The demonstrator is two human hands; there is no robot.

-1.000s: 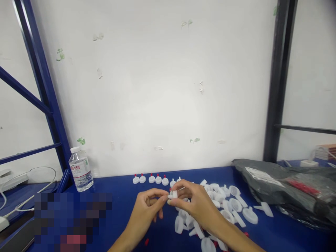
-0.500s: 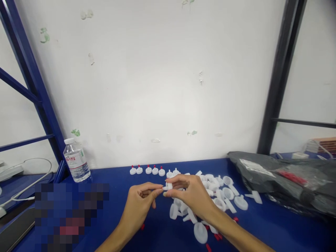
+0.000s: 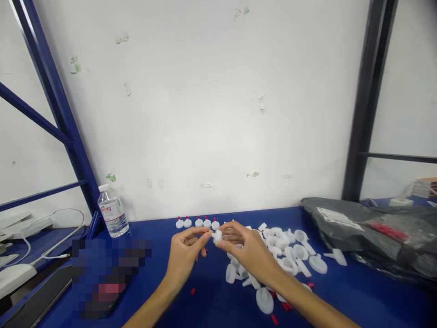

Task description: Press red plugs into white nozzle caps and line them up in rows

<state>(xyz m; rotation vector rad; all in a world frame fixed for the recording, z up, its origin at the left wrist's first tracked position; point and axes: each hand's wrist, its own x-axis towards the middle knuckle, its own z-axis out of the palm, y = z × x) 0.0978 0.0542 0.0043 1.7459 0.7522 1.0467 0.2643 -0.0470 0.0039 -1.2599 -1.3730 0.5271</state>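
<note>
So, right hand [image 3: 251, 250] gripped a white spouted plastic cap [image 3: 217, 236], left hand [image 3: 187, 248] pinched its spout [image 3: 213, 234]; similar caps [image 3: 289, 253] lay toward four o'clock.

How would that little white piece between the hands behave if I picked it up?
The white piece is probably light, being small enough for the right hand to pinch. It seems fairly stiff, showing no obvious bend in that pinch.
</note>
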